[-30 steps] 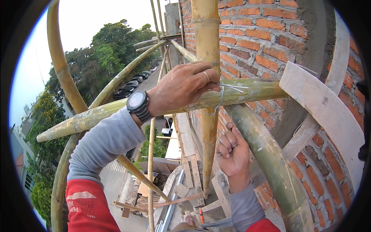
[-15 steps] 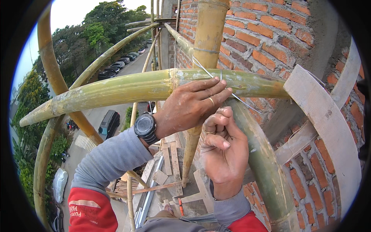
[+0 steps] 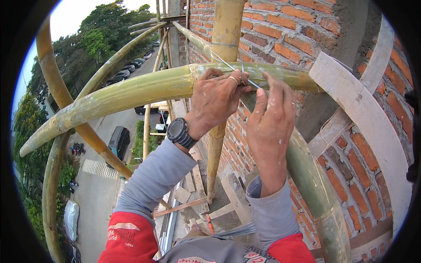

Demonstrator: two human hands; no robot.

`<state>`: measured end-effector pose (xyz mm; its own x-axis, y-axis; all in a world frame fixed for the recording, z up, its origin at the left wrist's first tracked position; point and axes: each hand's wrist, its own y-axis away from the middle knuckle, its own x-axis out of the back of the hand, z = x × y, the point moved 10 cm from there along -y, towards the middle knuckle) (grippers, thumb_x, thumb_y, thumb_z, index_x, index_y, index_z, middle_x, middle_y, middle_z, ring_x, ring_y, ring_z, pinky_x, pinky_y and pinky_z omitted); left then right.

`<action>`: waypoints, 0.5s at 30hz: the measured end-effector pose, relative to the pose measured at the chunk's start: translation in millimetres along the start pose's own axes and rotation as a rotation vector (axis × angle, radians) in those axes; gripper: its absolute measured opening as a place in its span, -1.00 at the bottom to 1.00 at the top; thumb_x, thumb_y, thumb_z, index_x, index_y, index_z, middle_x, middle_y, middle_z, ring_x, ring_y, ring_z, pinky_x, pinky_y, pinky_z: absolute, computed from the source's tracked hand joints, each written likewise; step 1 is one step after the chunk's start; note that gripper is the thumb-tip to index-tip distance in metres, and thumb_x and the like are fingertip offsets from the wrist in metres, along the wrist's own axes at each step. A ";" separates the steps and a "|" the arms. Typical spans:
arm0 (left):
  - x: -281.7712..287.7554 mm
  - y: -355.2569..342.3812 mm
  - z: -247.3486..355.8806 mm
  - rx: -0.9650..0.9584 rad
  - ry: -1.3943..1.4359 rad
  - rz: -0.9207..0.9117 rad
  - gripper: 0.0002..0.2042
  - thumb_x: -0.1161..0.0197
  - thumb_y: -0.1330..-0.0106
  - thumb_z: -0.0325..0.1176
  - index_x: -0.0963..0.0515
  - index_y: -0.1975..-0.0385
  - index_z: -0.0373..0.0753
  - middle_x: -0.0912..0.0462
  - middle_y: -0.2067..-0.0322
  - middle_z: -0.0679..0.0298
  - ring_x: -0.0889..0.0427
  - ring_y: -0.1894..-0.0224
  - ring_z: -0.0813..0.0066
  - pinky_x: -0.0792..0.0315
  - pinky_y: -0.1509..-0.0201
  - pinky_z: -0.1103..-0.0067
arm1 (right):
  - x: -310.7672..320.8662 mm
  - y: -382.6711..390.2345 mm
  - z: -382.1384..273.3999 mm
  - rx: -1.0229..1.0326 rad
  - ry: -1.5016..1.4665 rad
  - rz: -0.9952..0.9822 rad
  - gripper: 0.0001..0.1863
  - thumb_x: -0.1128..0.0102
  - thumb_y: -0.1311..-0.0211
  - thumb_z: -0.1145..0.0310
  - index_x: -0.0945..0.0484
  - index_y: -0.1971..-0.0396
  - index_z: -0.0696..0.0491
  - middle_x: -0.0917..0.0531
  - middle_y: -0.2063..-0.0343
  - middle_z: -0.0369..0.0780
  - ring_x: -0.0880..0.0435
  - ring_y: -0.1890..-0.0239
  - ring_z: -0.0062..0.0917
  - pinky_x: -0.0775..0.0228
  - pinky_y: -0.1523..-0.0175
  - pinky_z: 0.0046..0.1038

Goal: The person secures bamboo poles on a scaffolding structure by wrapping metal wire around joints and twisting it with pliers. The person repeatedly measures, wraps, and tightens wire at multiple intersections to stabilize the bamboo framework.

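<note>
Head view: I count one green pole (image 3: 131,93) and one upright (image 3: 227,24); the wire (image 3: 224,62), strands uncountable, slants over the pole's upper edge. My left hand (image 3: 217,96) pinches it; my right hand (image 3: 272,120), narrowly parted, meets its tip, grip unclear. I'd judge it light, springy, best held near that tip.

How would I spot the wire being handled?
Beside the brick wall stands an upright bamboo pole. Where a greenish pole crosses it, left hand and right hand meet at a thin wire. Unlike the band around the upright, it slants, its upper end looped.
</note>
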<state>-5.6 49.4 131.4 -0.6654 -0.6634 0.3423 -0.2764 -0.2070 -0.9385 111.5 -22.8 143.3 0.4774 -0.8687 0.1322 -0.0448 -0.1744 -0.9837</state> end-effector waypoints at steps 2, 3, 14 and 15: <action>1.4 -7.2 -0.6 -0.018 0.012 -0.055 -0.89 -0.42 -0.29 -0.30 -0.68 0.25 -0.11 -0.83 0.30 0.38 -0.76 0.36 0.37 -0.47 0.04 0.49 | -42.6 14.4 22.6 -0.127 0.008 -0.298 -0.78 -0.11 -0.31 0.55 -0.51 0.06 0.16 -0.65 0.22 -0.04 -0.66 0.13 -0.02 -0.46 -0.04 -0.04; 1.5 -11.2 -4.4 0.006 0.009 -0.092 -0.89 -0.42 -0.30 -0.30 -0.68 0.26 -0.11 -0.83 0.31 0.37 -0.75 0.39 0.37 -0.47 0.06 0.49 | -60.3 25.2 32.7 -0.194 0.007 -0.431 -0.75 -0.12 -0.24 0.57 -0.49 0.07 0.17 -0.63 0.22 0.00 -0.65 0.11 -0.01 -0.44 -0.07 -0.01; 8.5 -48.0 -36.1 0.096 0.100 -0.273 -0.85 -0.48 -0.25 -0.30 -0.74 0.30 -0.23 -0.71 0.11 0.14 -0.72 0.19 0.36 -0.59 0.13 0.43 | -76.6 52.6 33.6 -0.198 -0.094 -0.282 -0.80 -0.09 -0.21 0.59 -0.42 0.16 0.18 -0.61 0.29 0.05 -0.68 0.25 0.06 -0.54 0.18 0.01; 7.3 -57.6 -27.0 -0.010 0.060 -0.327 -0.83 -0.49 -0.22 -0.29 -0.74 0.31 -0.22 -0.71 0.11 0.17 -0.70 0.14 0.33 -0.57 0.07 0.40 | -78.9 55.4 32.9 -0.227 -0.062 -0.296 -0.80 -0.09 -0.21 0.59 -0.42 0.15 0.20 -0.62 0.28 0.07 -0.69 0.25 0.07 -0.54 0.17 0.00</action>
<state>-13.3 76.0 189.1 -0.5803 -0.5192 0.6274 -0.4882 -0.3948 -0.7783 100.2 51.3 74.3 0.5509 -0.7368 0.3920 -0.0875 -0.5181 -0.8508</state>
